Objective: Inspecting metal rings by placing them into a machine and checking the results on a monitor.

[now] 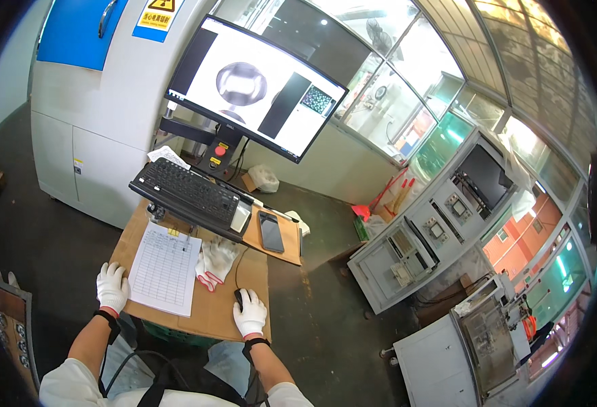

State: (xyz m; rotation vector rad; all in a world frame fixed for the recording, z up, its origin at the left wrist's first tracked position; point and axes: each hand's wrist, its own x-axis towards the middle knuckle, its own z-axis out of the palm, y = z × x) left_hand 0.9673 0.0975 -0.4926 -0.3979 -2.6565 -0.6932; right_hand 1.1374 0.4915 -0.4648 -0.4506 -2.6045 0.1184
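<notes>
My right hand (250, 314), in a white glove, is closed over a black computer mouse (239, 297) on the brown cardboard-covered desk (217, 308). My gloved left hand (112, 286) rests flat on the desk's left edge, fingers apart, beside a printed form sheet (165, 268). A spare pair of white gloves (216, 261) lies between the sheet and the mouse. Further back sit a black keyboard (184, 190) and a dark phone (271, 232). A large monitor (254, 87) above shows a grey round shape.
A white machine cabinet (88, 129) with a blue panel stands behind the desk at left. Grey equipment cabinets (434, 237) line the right side. A tray of parts (7, 319) sits at my far left. Dark floor (325, 325) lies to the right of the desk.
</notes>
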